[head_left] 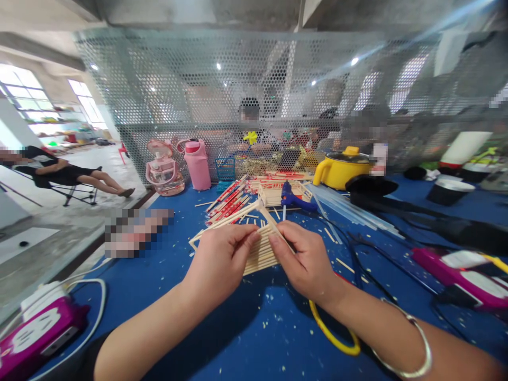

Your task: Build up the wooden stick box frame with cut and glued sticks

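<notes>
Between my two hands, over the blue table (254, 349), is a small frame of pale wooden sticks (262, 253) with a row of parallel sticks and a peaked top. My left hand (222, 259) pinches its left side, fingertips closed at the edge of the row. On the other side, my right hand (304, 259) holds a slanting stick between thumb and fingers. Just beyond stands a blue glue gun (296, 198), in front of another stick structure (273, 194). Red-wrapped stick bundles (230, 203) lie behind my left hand.
A pink bottle (197, 164), a clear pink-lidded bottle (164, 172) and a yellow pot (343, 169) stand at the back. Clear glue sticks (353, 209) and black cables lie right. Purple power strips (464, 275) sit at both sides. People are beyond the mesh screen (198, 84).
</notes>
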Available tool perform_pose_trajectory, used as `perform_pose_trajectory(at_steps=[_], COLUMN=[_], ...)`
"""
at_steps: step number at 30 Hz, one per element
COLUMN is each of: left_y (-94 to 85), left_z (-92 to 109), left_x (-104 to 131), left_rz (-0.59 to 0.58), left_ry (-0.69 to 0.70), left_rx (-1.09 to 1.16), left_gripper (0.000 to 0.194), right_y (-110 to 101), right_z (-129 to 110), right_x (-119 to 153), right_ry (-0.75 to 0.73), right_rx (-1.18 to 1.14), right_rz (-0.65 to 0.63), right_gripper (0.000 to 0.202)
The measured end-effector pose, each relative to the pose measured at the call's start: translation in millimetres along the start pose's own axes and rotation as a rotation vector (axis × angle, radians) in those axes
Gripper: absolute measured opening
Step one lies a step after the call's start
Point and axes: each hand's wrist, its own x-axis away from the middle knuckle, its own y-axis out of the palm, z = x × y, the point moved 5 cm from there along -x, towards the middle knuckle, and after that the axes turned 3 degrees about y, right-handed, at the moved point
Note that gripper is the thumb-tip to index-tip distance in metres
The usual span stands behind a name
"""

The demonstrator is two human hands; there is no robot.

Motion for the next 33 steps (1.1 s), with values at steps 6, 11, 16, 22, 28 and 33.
perform_pose_trajectory(at_steps=[6,11,16,22,28,33], left_y=[-17.5,-61.5,-44.1,-11.3,-13.2,-19.7], left_z=[9.3,-19.7,-73.1,-64.0,-62.6,-60.7], left_x=[3.0,25.8,41.5,43.3,47.7,48.4], left_rz=[0.091,0.556,0.535,0.336,0.443,0.51], left_ry=[0.14,0.058,-0.399,-0.383,-0.433,-0.416], left_rx=[-0.13,-0.14,0.286,0.627,0.742,0.717], left_gripper=[0.025,0.029,0.05,0.059,0.053,0.049], right_y=[-2.6,-8.1,-2.8,4.6,5.2,7.4], right_z=[8.0,34.8,53.0,61.0,42.3,29.1], right_x=[-0.6,-3.4,-3.5,1.2,3.5,7.4], right_ry=[0.11,0.405,0.528,0.54,0.475,0.367], right_rx=[-0.143,-0.445,-0.611,-0.65,-0.544,-0.556], right_rz=[0.025,0.224,0.294,0.274,0.275,0.239], right_gripper=[0.025,0.026,0.028,0.026,0.025,0.025])
